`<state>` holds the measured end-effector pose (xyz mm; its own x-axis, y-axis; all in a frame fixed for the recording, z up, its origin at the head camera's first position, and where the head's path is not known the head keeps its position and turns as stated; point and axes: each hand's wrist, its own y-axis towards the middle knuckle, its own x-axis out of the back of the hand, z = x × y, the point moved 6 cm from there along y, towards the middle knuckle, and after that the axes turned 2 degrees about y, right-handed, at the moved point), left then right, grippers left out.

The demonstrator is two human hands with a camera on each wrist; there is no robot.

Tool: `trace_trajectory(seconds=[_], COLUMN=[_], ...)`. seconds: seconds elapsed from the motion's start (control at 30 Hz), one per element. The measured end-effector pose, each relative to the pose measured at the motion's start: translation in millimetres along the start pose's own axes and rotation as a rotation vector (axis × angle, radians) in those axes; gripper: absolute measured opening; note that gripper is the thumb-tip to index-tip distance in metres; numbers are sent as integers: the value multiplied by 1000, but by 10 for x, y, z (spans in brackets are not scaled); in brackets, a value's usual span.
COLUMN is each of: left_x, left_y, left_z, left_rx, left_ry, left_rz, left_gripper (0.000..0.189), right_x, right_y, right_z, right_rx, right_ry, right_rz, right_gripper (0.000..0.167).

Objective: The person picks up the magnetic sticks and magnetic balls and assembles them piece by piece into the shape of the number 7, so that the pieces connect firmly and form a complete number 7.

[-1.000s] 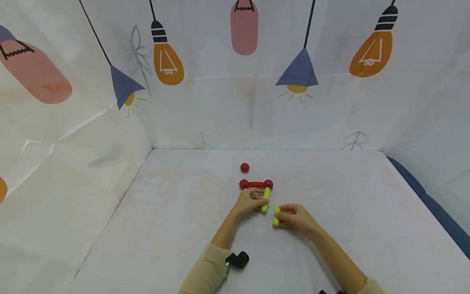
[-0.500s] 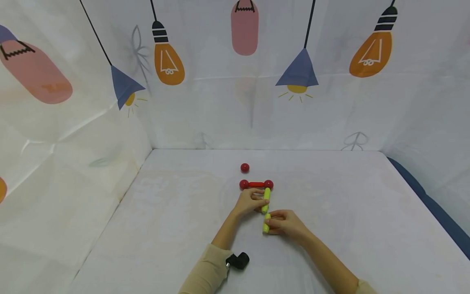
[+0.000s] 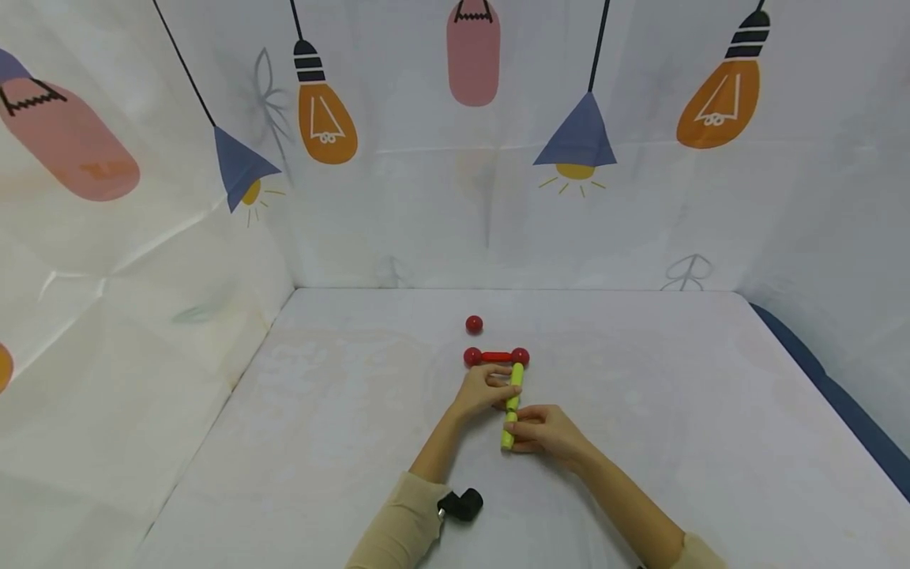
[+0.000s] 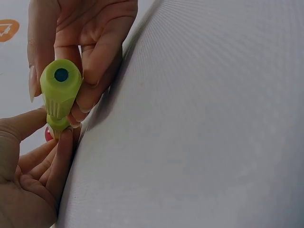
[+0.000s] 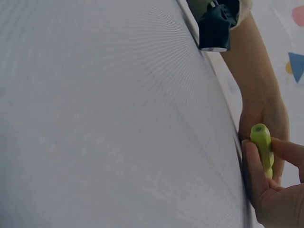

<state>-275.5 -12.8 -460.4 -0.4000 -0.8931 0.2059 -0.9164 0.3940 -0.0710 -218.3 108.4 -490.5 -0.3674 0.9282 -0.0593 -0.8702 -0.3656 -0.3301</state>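
My left hand [image 3: 480, 389] pinches a yellow-green rod [image 3: 517, 374] whose far end is right at a red ball [image 3: 520, 356]. That ball is joined by a red rod [image 3: 496, 357] to another red ball [image 3: 472, 357]. Nearer me, my right hand [image 3: 553, 434] pinches a second yellow-green rod [image 3: 507, 441] between thumb and fingers. The two yellow-green rods line up end to end. In the left wrist view, the second rod's near end [image 4: 61, 88] shows a dark round inset. The right wrist view shows my right thumb and fingers on either side of it.
Beyond the joined pieces, a single red ball [image 3: 474, 324] lies on the white table [image 3: 675, 411]. A black wrist camera [image 3: 462, 504] juts from my left sleeve. White printed sheets [image 3: 426, 205] stand behind the table and at both sides.
My right hand has moved left with its yellow-green rod, bringing it end to end with the rod in my left hand. The left hand and red pieces have stayed in place.
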Motion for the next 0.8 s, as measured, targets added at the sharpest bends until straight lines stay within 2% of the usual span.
trace_trajectory(seconds=[0.13,0.37,0.8], left_x=[4,-12,-2], left_y=[-11,147,154], left_z=[-17,255,270], left_rx=[-1,4,7], left_ry=[-8,-17,-6], left_rz=[-7,-25,-39], left_gripper=[39,39,40], right_x=[2,6,15], right_y=[14,31,16], right_z=[-1,-8,43], right_rx=[-16,-26,-19], right_ry=[11,21,-3], right_rz=[-11,-11,-8], right_gripper=[51,51,48])
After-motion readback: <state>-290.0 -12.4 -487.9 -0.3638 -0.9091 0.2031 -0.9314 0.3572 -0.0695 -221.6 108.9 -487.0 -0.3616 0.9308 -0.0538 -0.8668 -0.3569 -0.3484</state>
